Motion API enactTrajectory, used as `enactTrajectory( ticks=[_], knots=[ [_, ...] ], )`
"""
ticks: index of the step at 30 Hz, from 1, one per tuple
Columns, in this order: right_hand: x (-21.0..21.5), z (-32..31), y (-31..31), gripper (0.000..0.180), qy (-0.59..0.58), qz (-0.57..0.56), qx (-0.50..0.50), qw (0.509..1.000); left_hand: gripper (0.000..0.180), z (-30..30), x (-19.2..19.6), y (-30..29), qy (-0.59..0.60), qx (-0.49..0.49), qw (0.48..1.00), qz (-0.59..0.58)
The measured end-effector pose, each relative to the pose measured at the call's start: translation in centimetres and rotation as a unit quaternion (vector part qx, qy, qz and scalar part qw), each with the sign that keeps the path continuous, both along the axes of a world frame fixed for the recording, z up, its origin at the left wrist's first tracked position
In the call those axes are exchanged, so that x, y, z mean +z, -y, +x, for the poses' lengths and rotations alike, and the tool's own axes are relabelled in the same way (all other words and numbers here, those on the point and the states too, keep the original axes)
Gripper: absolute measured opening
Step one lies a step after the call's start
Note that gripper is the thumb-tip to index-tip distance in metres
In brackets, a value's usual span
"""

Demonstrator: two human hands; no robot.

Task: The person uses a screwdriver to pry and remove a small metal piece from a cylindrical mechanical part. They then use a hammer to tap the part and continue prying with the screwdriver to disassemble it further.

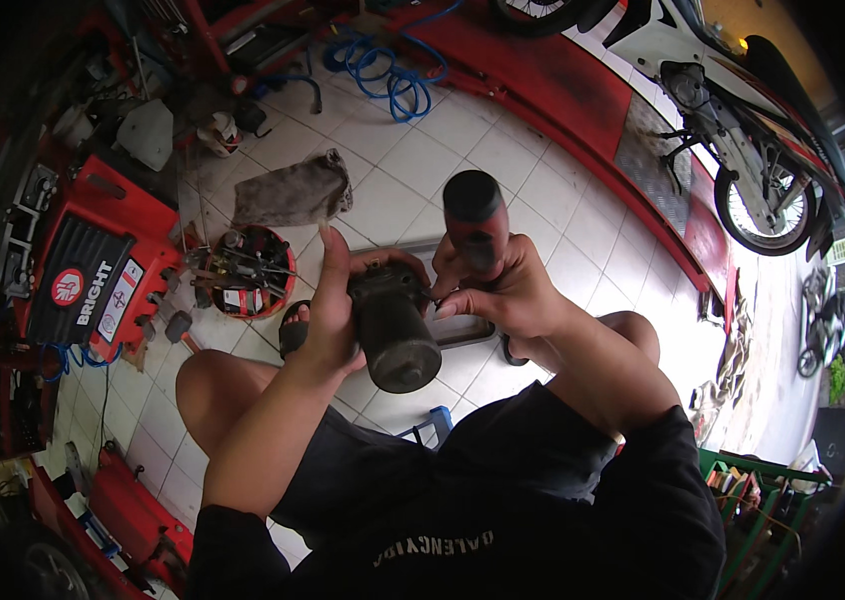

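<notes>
My left hand (326, 318) is wrapped around the side of a dark, greasy cylindrical motor housing (402, 345), its thumb pointing up along it. The housing's rounded end faces me. In my right hand (521, 292) is a thick red-and-black-handled tool (476, 218), held with its black butt end up; its working end is hidden by my fingers. The right thumb and fingertips come close to the housing's right side, and I cannot tell whether they touch it. Below both hands, a grey metal tray (484, 338) lies on the tiled floor.
A dirty grey rag (293, 188) lies beyond my left hand. Left of me stand a round red container (281, 300) full of tools and a red machine (93, 265). Coiled blue hose (398, 85) and a red lift platform (553, 110) are farther off, with a motorcycle (733, 130) at far right.
</notes>
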State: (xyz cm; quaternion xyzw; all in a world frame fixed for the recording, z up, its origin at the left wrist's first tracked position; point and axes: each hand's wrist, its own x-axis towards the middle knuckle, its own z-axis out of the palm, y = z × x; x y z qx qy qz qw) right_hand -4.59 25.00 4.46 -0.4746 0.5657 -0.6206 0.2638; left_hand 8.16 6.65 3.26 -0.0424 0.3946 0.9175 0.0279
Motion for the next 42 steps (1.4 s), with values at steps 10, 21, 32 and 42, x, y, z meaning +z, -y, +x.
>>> enactTrajectory(
  ticks=[10,21,32,42],
  knots=[
    [0.3,-0.9,-0.3,0.024,-0.111,0.027,-0.037,0.993,0.104,-1.4,-1.4,-0.9,0.062,-0.018,0.986,0.153],
    [-0.5,-1.9,-0.7,0.029,-0.180,-0.002,-0.011,0.984,0.115,-1.9,-1.9,-0.5,0.098,-0.131,0.961,0.223],
    [-0.2,-1.9,-1.1,0.030,-0.137,-0.010,0.049,0.989,0.117,-1.5,-1.7,-0.9,0.135,-0.140,0.955,0.223],
    [0.2,-2.2,-1.2,0.029,-0.141,0.072,0.049,0.986,0.114,-1.7,-2.7,-1.4,0.147,-0.161,0.948,0.231]
  ],
)
